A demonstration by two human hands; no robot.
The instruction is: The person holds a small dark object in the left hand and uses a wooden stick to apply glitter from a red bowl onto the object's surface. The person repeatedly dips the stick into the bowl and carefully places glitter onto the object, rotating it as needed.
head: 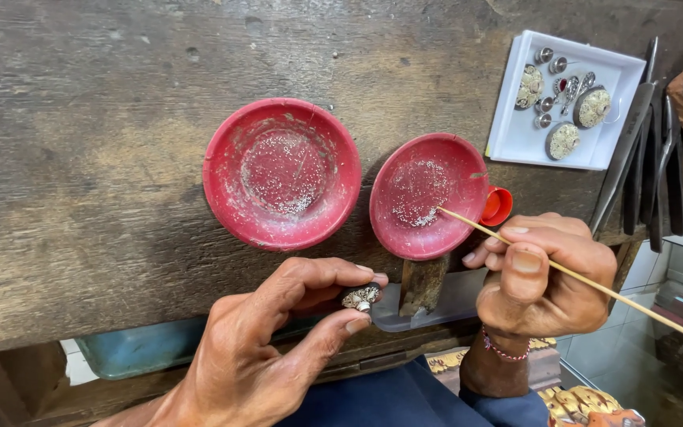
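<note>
My left hand (pixel 274 344) pinches a small round silver ornament (pixel 361 297) between thumb and fingers, just below the workbench's front edge. My right hand (pixel 543 273) grips a thin bamboo stick (pixel 594 283) like a pen. The stick's tip reaches into the smaller red bowl (pixel 424 170), touching the tiny silver granules (pixel 416 194) scattered inside. A larger red bowl (pixel 235 178), also dusted with granules, sits to the left of it.
A white tray (pixel 515 134) at the back right holds several silver ornaments. Dark tweezers and pliers (pixel 642 158) lie beside it. A small orange cap (pixel 498 207) touches the smaller bowl. The worn wooden bench (pixel 81 158) has a wooden peg (pixel 423 286) at its front.
</note>
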